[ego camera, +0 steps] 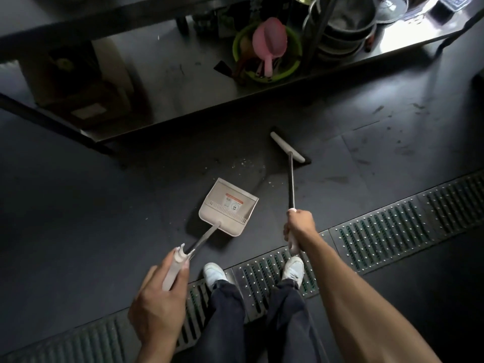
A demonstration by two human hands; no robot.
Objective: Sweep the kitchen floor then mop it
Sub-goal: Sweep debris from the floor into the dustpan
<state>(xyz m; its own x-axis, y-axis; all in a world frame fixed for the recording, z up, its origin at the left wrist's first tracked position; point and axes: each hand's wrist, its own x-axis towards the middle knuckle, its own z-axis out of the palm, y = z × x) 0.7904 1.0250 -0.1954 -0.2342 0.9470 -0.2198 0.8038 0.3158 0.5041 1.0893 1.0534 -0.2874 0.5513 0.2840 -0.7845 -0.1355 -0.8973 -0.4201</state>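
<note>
Head: broom (pixel 288 147) near low shelf edge (pixel 209 107)

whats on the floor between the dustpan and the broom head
In the head view, a loose scatter of pale crumbs lies on the dark floor between the dustpan and the broom head.

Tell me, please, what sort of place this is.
Probably a commercial kitchen: a low stainless steel shelf holds stacked metal bowls, and a long grated floor drain runs under the person's feet.
</note>
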